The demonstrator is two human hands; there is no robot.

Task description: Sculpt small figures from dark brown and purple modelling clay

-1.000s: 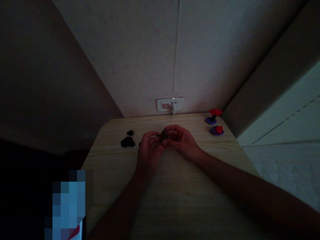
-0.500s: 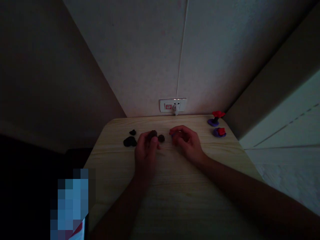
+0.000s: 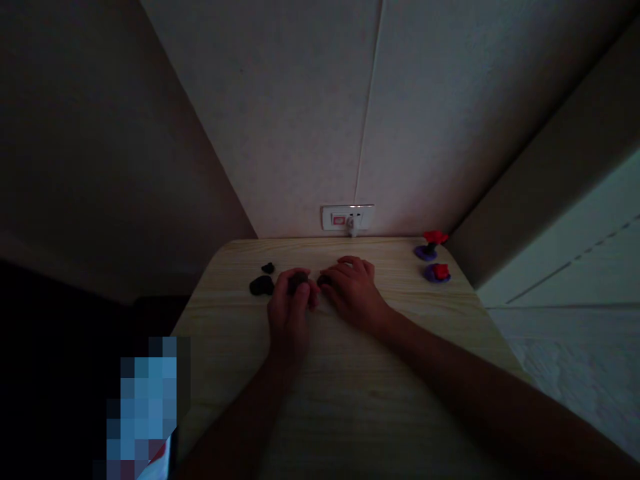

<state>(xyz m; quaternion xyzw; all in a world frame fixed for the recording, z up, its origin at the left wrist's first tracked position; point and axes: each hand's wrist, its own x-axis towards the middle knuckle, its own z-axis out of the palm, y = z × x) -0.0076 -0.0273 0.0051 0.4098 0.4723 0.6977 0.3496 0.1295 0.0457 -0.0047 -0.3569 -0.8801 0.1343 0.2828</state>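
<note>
My left hand [image 3: 290, 303] is closed round a dark brown lump [image 3: 299, 280] that looks like modelling clay, with the thumb pressed on its near side. Just to the right, my right hand [image 3: 355, 290] is palm down over the table, its fingertips closed on a second dark brown lump [image 3: 324, 281]. The fingers partly cover this lump. Left of my left hand lie a flat black piece [image 3: 261, 286] and a smaller black piece [image 3: 269, 268], both on the wooden table.
At the table's [image 3: 350, 387] back right stand a red flower shape on a purple base [image 3: 434, 244] and a red piece in a purple cup [image 3: 440, 272]. A wall socket [image 3: 347, 217] with a plug is behind. A lit screen [image 3: 160, 460] shows at lower left.
My hands have drawn apart, the left keeping one brown lump. My right hand has moved left onto the other lump, which lay between them. A purple spot at its fingertips is now out of sight.
</note>
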